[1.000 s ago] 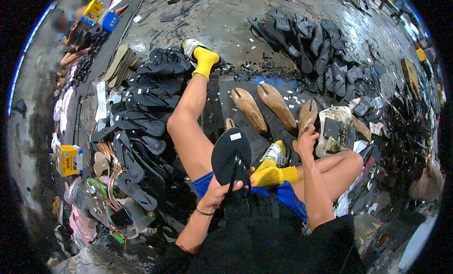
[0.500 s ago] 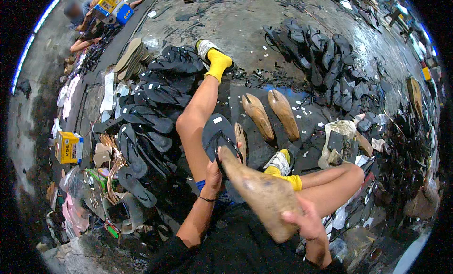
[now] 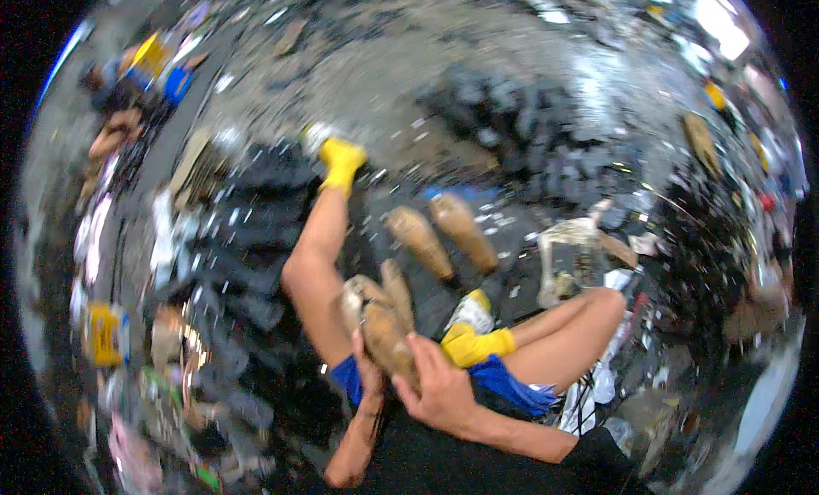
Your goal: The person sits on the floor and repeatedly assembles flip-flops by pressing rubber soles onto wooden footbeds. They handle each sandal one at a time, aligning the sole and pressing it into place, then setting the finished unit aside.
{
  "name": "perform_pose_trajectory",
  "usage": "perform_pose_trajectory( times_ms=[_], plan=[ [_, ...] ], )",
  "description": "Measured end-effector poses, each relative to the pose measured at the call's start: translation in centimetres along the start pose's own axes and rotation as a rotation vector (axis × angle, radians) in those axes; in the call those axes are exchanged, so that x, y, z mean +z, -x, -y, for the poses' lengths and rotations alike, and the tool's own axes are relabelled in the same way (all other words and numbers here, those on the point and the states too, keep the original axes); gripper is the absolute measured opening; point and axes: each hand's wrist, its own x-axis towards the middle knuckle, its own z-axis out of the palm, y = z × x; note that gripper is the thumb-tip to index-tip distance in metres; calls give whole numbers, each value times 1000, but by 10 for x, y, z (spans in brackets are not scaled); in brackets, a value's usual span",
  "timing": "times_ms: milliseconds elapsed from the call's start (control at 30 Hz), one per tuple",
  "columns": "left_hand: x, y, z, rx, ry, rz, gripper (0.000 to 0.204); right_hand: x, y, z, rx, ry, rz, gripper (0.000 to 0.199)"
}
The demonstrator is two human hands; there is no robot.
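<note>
A wooden shoe last stands between my hands above my lap, with a dark strap across its upper part. My left hand is closed along its left side. On its right, my right hand grips the lower end, thumb and fingers against the wood. Blur hides whether a sandal sole lies under the last. Another wooden last shows just beyond it. Farther out, two more lasts lie side by side on the dark mat.
Piles of black sandals lie left of my leg, with another heap at the far right. A yellow box stands at the left. A pale cloth bundle sits beyond my right knee. Another person is at the far left.
The last has turned more upright and come closer to my body. My right hand has moved left, close to my left hand. The whole view has shifted and blurred.
</note>
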Motion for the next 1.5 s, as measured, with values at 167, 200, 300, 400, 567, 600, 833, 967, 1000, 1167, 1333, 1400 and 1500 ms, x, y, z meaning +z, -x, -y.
perform_pose_trajectory(
  times_ms=[167, 200, 300, 400, 567, 600, 833, 967, 1000, 1167, 1333, 1400, 1500],
  plan=[
    [4, -20, -14, 155, -277, 212, 59, -17, -8, -6, -108, 71, -296, 66],
    [3, -21, -15, 52, -289, 282, 54, -19, -9, -9, -113, 105, -318, 66],
    [0, -29, -25, 27, -435, 487, 49, -22, -8, -20, -148, 32, -178, 85],
    [11, -35, -43, -66, -589, 542, 51, -27, -2, -32, -88, -134, -37, 114],
    [44, -15, -59, -66, -629, 468, 64, -31, 12, -45, 88, -255, 329, 110],
    [50, -8, -60, -69, -626, 461, 67, -31, 15, -49, 60, -257, 302, 109],
    [49, 62, -70, -114, -472, 414, 87, -23, 41, -43, 247, -1064, 303, 48],
    [34, 107, -77, -149, -326, 420, 100, -42, 63, -34, 292, -1183, 325, 39],
    [34, 116, -79, -152, -298, 435, 103, -51, 68, -37, 412, -1303, 484, 38],
    [58, 134, -100, -133, -246, 557, 118, -53, 66, -44, 360, -1526, 765, 36],
    [100, 126, -119, 98, -453, 755, 134, -38, 37, -37, 228, -1117, 332, 65],
    [114, 119, -118, 413, -778, 726, 140, -43, 31, -37, 98, -1388, 249, 92],
    [122, 105, -110, 534, -1354, 532, 110, -51, 34, -41, 66, -1427, 386, 113]
  ],
)
